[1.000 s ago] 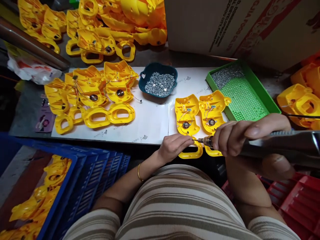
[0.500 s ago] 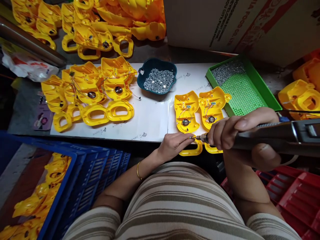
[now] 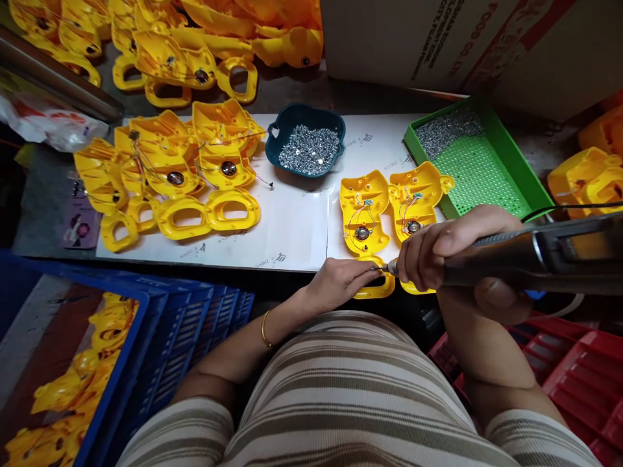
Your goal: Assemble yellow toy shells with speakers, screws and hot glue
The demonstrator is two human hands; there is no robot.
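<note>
Two yellow plastic shells lie side by side at the table's front edge, each with a round speaker and thin wires inside: the left shell (image 3: pixel 363 211) and the right shell (image 3: pixel 416 201). My left hand (image 3: pixel 341 282) pinches its fingers at the left shell's handle loop, beside the driver's tip. My right hand (image 3: pixel 448 250) is wrapped round an electric screwdriver (image 3: pixel 535 256), whose tip rests at the bottom of the left shell. What the left fingers pinch is too small to make out.
A dark teal dish of screws (image 3: pixel 307 144) sits behind the shells. A green tray (image 3: pixel 511 168) with screws stands at the right. More yellow shells (image 3: pixel 185 168) pile on the left and back. A blue crate (image 3: pixel 146 337) is at lower left, a red crate (image 3: pixel 579 383) at lower right, and a cardboard box (image 3: pixel 462 45) behind.
My view has drifted a little down the table. The screwdriver tip and my left fingers have stayed together at the left shell's handle, shifting slightly left.
</note>
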